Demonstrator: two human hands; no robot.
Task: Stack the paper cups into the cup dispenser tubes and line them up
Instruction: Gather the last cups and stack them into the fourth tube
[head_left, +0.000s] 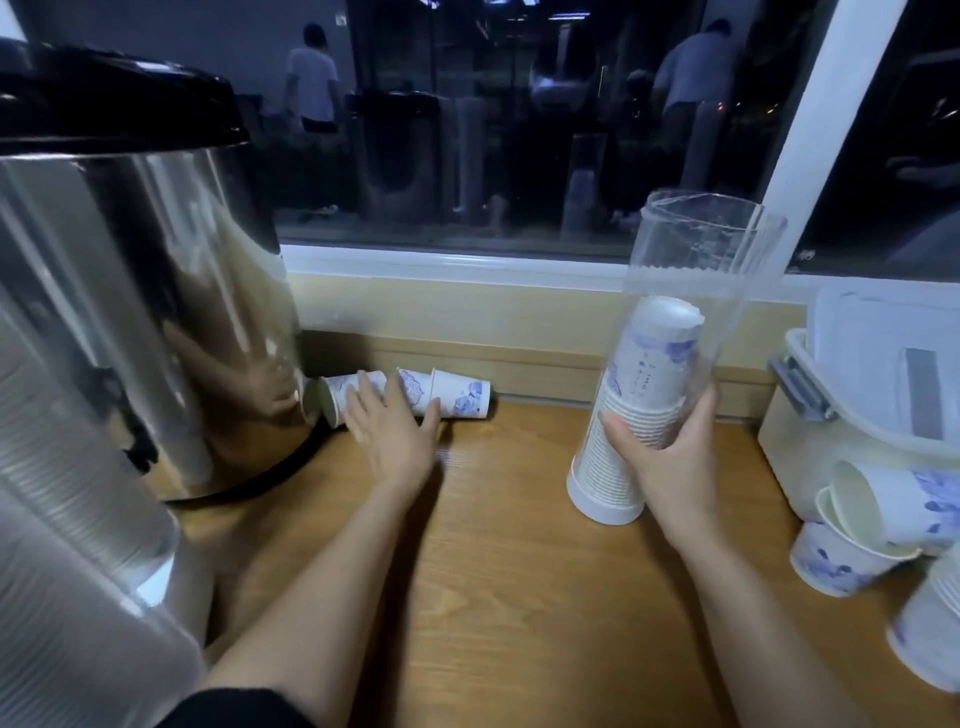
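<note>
Cannot read the dark vertical characters on the top cup (649, 364) inside the tube (701, 249). Grips the tilted tube with the right hand (670, 457), fingers curled round it, base on the table (519, 571). Holds the left hand (395, 436) flat and spread over the lying cups (462, 400) beside the urn (156, 312), well left of the tube.

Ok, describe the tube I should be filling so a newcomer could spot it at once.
Find the white window post on the right; in front of it, on the wooden counter, is a tilted clear tube with a white base. Unlike the loose cups to its right, it has a stack of cups inside, and the right hand grips it.
</note>
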